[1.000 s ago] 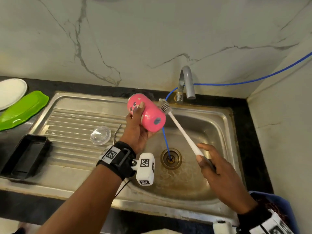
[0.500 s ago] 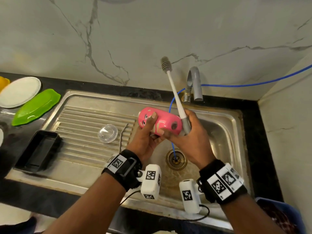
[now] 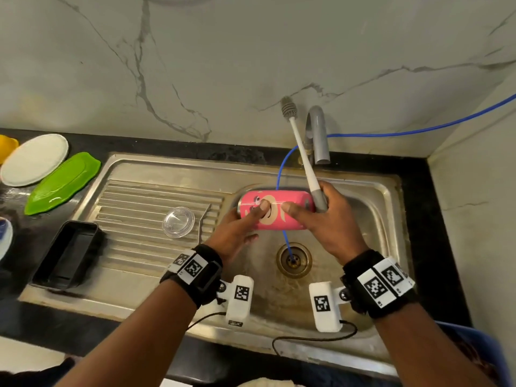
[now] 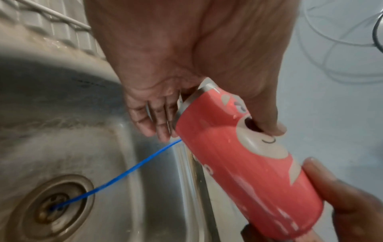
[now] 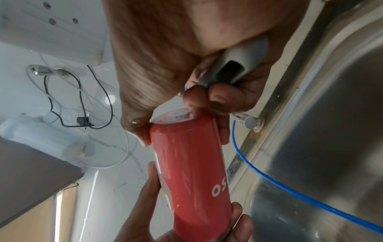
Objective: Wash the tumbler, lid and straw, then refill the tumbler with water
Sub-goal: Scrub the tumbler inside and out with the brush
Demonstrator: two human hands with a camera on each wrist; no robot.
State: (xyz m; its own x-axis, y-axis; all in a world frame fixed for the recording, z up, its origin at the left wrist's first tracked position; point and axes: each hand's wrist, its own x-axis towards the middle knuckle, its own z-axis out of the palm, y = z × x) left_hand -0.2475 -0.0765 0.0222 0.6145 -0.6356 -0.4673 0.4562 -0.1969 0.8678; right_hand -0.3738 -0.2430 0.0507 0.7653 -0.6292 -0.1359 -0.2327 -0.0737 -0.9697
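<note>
Pink tumbler held sideways over sink basin, frame centre. Left hand gripping mouth end; right hand clamping base and brush, likely for scrubbing.

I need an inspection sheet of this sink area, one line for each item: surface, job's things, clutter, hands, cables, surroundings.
Surface: steel sink with ribbed drainboard; basin looks stained around the drain.
Job's things: pink tumbler held sideways over the basin; clear lid and thin metal straw lying on the drainboard.
Clutter: black tray, green dish, white plate.
Hands: left hand grips the tumbler; right hand holds the tumbler's other end and the bottle brush, bristles up.
Cables: blue cord runs along the wall into the drain; black wrist-camera cable.
Surroundings: marble wall, grey tap; no water seen running.
</note>
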